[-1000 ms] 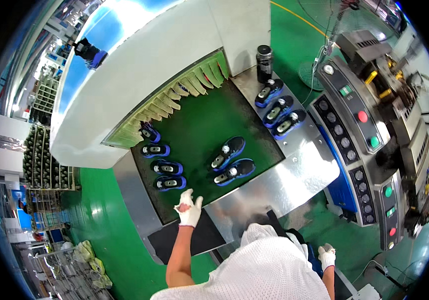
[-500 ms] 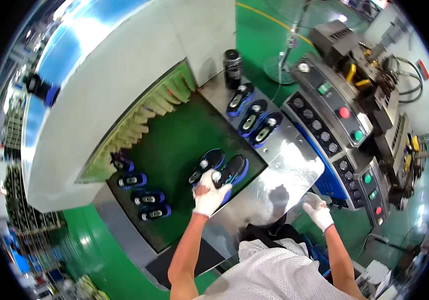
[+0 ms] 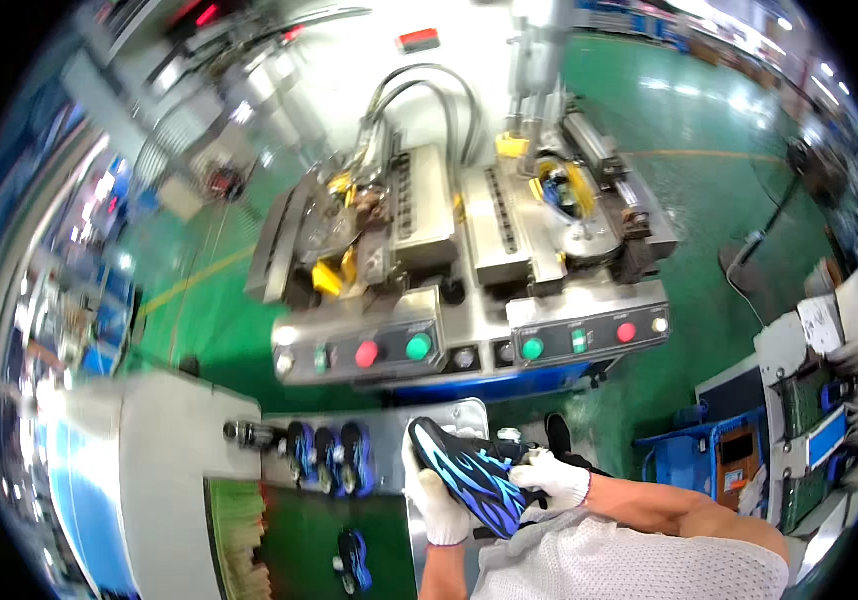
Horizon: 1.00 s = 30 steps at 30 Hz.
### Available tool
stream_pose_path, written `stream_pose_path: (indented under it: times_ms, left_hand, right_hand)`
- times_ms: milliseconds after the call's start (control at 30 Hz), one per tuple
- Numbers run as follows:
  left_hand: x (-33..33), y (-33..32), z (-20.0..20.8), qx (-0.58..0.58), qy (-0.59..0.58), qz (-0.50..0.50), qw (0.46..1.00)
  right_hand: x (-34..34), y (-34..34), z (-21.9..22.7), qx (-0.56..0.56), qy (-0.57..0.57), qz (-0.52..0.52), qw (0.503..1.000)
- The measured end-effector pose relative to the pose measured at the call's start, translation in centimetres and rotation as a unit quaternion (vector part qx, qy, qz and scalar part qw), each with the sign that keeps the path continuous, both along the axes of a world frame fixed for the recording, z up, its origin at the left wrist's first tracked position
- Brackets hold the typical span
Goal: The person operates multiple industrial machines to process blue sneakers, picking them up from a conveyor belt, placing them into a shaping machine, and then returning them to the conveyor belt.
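Note:
A black athletic shoe (image 3: 469, 475) with a blue and purple flame pattern is held in front of my body, its side turned up. My left hand (image 3: 434, 500), in a white glove, is closed along the shoe's toe and outer edge. My right hand (image 3: 554, 478), also gloved, grips the shoe near its opening; its fingertips are partly hidden. To the left, several more shoes (image 3: 356, 458) of the same kind stand in a row on the metal table (image 3: 389, 425). A single shoe (image 3: 354, 562) lies on the green conveyor belt (image 3: 299, 540).
Ahead stands a twin-station machine (image 3: 464, 240) with buttoned control panels (image 3: 589, 338); a shoe sits in its right station. A dark bottle (image 3: 252, 435) lies left of the shoe row. A white-housed tunnel (image 3: 164, 460) with a strip curtain (image 3: 236, 540) borders the belt. Blue bins (image 3: 684, 465) are at right.
The view has turned right toward the machine. My left hand has lifted a shoe off the belt, and my right hand, formerly apart, now grips it too.

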<state>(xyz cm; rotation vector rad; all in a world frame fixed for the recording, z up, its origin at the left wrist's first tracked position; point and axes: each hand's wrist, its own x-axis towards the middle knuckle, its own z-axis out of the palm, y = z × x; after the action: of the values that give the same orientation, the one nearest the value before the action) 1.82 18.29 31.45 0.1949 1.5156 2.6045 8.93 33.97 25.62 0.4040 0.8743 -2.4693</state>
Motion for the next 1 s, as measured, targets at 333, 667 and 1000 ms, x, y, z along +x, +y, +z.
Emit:
stream_pose_path:
  times_ms: [333, 667, 1000]
  left_hand:
    - [-18.5, 32.4, -2.7, -0.242, 0.131, -0.231, 0.933]
    - [-34.7, 53.0, -14.5, -0.596, 0.195, -0.094, 0.773]
    - [-32.5, 43.7, -2.5, -0.435, 0.068, -0.178, 0.880]
  right_hand:
    - [2.5, 21.9, 1.9, 0.076, 0.029, -0.403, 0.912]
    - [10.1, 22.9, -8.6, 0.484, -0.064, -0.508, 0.710]
    - [-1.1, 30.1, 1.4, 0.615, -0.022, -0.388, 0.686]
